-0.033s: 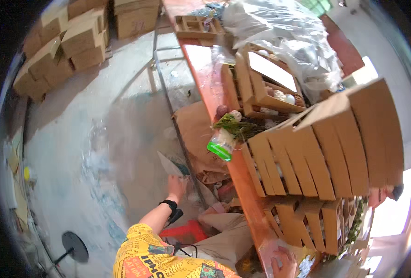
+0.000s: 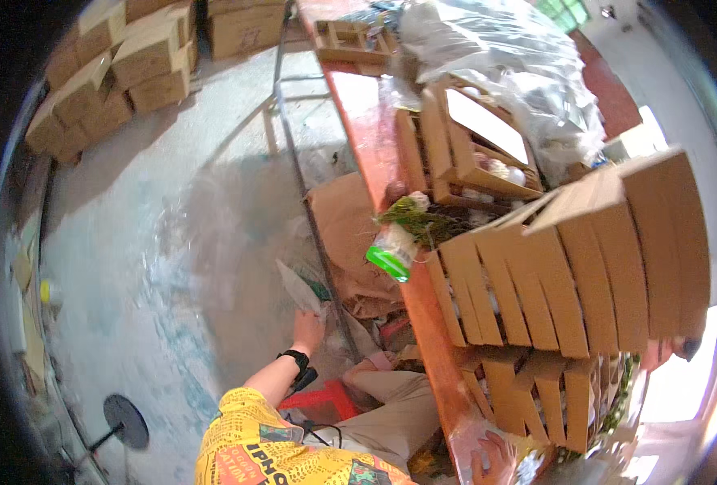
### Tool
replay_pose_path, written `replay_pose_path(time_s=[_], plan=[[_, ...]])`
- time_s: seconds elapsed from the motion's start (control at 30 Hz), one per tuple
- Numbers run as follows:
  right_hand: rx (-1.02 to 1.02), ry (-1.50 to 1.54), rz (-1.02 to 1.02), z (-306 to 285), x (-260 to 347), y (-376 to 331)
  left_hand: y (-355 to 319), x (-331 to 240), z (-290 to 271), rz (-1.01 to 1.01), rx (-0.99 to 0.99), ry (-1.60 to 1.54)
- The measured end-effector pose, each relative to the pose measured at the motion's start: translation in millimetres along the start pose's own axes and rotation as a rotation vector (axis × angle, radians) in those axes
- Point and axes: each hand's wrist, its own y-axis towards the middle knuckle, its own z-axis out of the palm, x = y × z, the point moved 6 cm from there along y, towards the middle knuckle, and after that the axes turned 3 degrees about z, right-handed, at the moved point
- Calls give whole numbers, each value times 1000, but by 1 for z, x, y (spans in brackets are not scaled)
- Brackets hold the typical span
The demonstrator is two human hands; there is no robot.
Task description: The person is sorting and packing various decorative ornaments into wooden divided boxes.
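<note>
Down by the floor, I see my left hand pinching a clear bag, not yet raised; right hand rests spread on the bench.

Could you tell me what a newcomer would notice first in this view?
Probably the fan of flat cardboard boxes leaning in rows on the orange table at right. Next, the left hand, low down, holding a clear plastic bag above the grey floor.
</note>
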Motion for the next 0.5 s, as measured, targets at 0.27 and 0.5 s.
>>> replay_pose_path(time_s=[0.27, 0.5], plan=[[-68, -400, -305, 44, -26, 11, -152, 152, 91, -122, 781, 376], [-54, -500, -503, 83, -67, 2, -212, 236, 92, -654, 602, 216]])
